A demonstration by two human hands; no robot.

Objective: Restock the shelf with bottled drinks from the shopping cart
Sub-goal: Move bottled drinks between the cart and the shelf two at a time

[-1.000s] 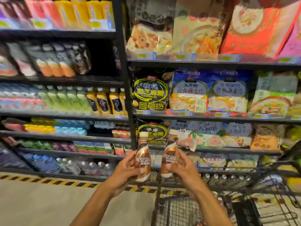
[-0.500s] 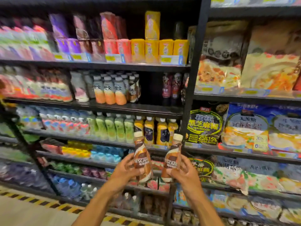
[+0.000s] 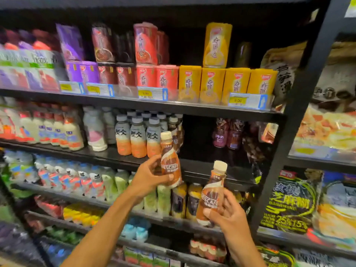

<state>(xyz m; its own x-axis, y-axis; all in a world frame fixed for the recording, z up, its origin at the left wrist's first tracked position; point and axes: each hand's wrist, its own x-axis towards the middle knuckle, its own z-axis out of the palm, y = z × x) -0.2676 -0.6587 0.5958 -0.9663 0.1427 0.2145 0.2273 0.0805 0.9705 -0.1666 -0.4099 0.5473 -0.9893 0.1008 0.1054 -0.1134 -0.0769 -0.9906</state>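
My left hand (image 3: 149, 177) grips a brown Nescafe coffee bottle (image 3: 170, 160) with a cream cap, held upright in front of the black drinks shelf (image 3: 202, 164). The bottle's top reaches the level of the grey-capped orange bottles (image 3: 137, 138) standing on that shelf. My right hand (image 3: 229, 214) grips a second Nescafe bottle (image 3: 212, 193), lower and to the right, tilted slightly. A dark gap (image 3: 198, 137) lies on the shelf between the orange bottles and some dark red bottles (image 3: 228, 134). The shopping cart is out of view.
Yellow, red and purple drink packs (image 3: 212, 83) fill the shelf above. Green and yellow bottles (image 3: 179, 199) line the shelf below my hands. A black upright post (image 3: 287, 132) separates the drinks from bagged foods (image 3: 325, 128) on the right.
The view has risen and the cart has dropped out of sight. My left hand lifted its bottle up toward the middle shelf, while my right hand stayed lower; the two bottles have moved apart.
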